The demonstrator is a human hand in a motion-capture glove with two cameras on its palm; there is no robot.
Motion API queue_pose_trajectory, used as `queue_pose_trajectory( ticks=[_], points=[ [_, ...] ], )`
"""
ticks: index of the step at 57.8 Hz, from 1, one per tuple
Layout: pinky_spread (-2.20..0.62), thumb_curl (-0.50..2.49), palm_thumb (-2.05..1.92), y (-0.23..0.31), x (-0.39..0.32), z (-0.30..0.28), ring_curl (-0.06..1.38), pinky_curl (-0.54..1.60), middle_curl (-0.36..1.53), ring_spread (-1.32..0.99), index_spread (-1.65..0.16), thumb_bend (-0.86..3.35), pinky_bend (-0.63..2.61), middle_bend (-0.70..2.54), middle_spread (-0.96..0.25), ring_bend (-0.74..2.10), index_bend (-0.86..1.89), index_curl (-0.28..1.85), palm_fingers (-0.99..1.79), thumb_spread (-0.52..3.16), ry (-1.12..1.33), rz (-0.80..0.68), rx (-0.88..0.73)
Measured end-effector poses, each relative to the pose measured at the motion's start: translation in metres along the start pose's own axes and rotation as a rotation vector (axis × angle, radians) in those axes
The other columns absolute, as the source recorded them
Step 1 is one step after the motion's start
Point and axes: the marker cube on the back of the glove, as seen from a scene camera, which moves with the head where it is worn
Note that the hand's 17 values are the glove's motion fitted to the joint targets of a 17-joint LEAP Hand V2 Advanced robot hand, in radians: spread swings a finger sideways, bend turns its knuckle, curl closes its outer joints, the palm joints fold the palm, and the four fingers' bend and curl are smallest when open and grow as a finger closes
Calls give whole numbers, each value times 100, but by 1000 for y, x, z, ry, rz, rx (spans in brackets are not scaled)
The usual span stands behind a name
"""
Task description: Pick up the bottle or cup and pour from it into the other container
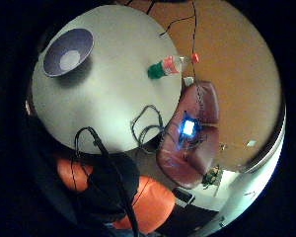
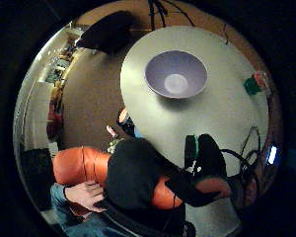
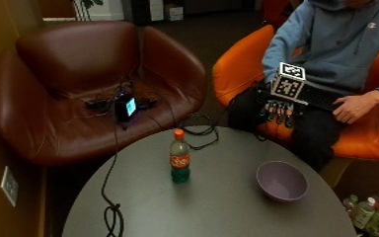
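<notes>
**Bottle and bowl untouched on the round table, gloved hand held above the edge**

From the outside view, going left to right: a brown leather armchair [image 3: 78,84] stands at the far left beyond the table, with a small lit device [image 3: 125,107] and some cables on its seat. A black cable [image 3: 110,197] runs from there down onto the round grey table [image 3: 209,207] and ends in a loop near the table's left edge.

The bottle [image 3: 179,163] stands upright near the middle of the table — orange cap on, orange label, a green lower part. To its right, well apart from it, sits the purple bowl [image 3: 282,180], upright and open to the top, nearer the table's right edge.

Beyond the table a person in a blue hoodie sits in an orange chair [image 3: 242,69]. The gloved right hand [image 3: 278,111] hangs in the air over the person's lap, just past the table's far edge, fingers pointing down, relaxed and holding nothing — it touches neither bottle nor bowl. The bare left hand [image 3: 354,107] rests on the person's thigh, further right.

Both palm views look down on the table from above: bowl [image 2: 176,74] on one side, bottle [image 1: 168,66] on the other.
</notes>
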Motion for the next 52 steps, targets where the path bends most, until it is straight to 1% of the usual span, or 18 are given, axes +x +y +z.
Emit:
queue_pose_trajectory(
  ticks=[7,16,41,52],
  points=[
    [17,21,64,-14,-5,-9,9,17,7,-1,-29,33,45,16,-4,26,17,11,11,62,-2,3,-18],
    [21,28,69,-32,-6,-12,13,22,12,-1,-35,26,46,17,-5,29,17,17,8,82,-7,5,-48],
    [23,39,73,-92,3,-37,20,30,21,0,-38,3,48,18,-5,32,16,24,2,95,24,-9,-51],
    [23,41,74,-106,6,-40,22,31,23,0,-38,-2,48,18,-5,32,16,25,1,97,13,-6,-46]
  ],
)
